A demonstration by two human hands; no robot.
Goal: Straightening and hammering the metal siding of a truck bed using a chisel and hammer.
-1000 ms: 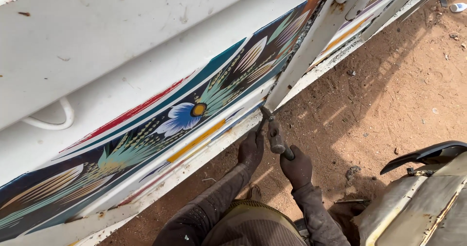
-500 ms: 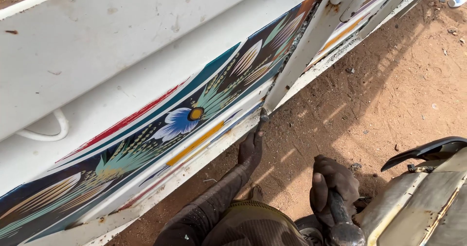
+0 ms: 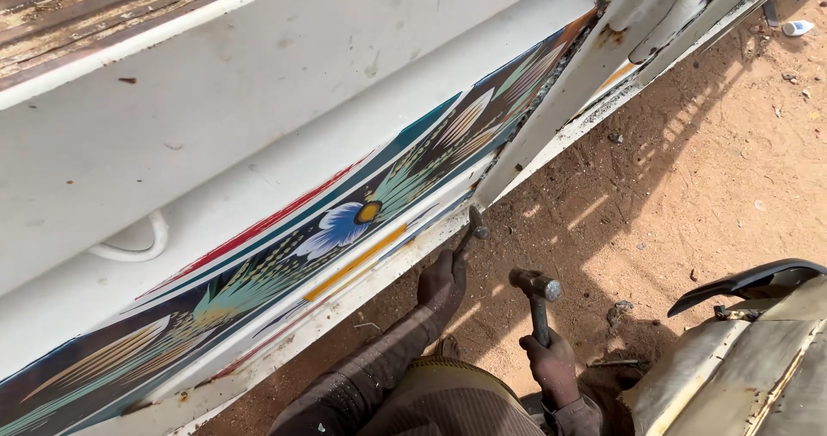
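Note:
My left hand (image 3: pixel 443 283) grips a short metal chisel (image 3: pixel 474 226), its tip set against the lower white edge of a painted vehicle side panel (image 3: pixel 362 221) where a white diagonal brace (image 3: pixel 551 117) meets it. My right hand (image 3: pixel 551 367) holds a steel hammer (image 3: pixel 536 291) by the handle, head raised and a little to the right of the chisel. The panel carries a blue flower and feather-like stripes in teal, red and yellow.
Sandy red ground (image 3: pixel 689 186) lies under the panel, with small stones and a bit of litter (image 3: pixel 797 28) at the far right. A rusted cream body part with a black trim piece (image 3: pixel 749 283) lies at the lower right. My knee (image 3: pixel 448 397) is at the bottom.
A second ago both hands were together at the chisel. The right hand then pulled back low with the hammer and now has it raised again near the chisel.

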